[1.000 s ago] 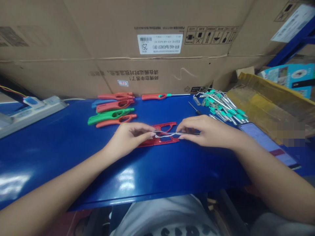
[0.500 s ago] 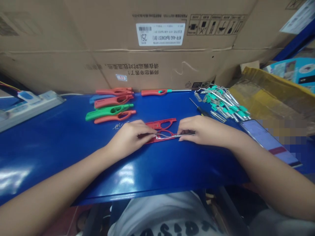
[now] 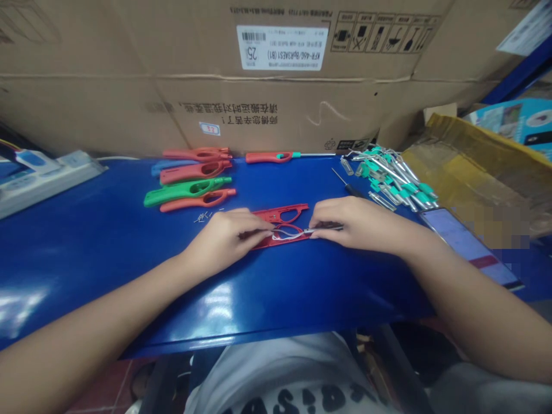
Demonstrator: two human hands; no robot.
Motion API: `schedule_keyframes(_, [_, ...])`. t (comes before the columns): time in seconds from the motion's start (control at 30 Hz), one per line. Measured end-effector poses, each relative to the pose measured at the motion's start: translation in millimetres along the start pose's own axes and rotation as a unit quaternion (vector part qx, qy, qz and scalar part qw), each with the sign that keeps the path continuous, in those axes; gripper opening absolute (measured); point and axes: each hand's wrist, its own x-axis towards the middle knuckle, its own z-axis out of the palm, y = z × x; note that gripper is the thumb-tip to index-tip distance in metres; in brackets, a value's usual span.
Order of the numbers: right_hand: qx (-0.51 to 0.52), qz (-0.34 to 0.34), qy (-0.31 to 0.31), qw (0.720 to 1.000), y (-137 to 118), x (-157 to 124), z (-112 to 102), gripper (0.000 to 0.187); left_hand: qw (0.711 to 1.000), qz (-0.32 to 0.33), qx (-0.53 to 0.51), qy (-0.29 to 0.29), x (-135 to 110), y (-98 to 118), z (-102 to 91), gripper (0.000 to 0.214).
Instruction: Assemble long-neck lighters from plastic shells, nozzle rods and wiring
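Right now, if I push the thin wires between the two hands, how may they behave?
The thin wires would probably bend easily, as they curve between the left hand and the right hand. Being so slender, they are likely light. They might snag on the red shell half, which shows right behind them.
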Motion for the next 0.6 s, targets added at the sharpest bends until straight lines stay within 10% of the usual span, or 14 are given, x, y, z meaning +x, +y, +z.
schedule_keyframes(0.6, [-0.028,-0.002,-0.012,1.0,2.2,-0.4,-1.1,0.008,0.999,0.047,0.015,0.011,-0.7,3.5,7.9,0.019])
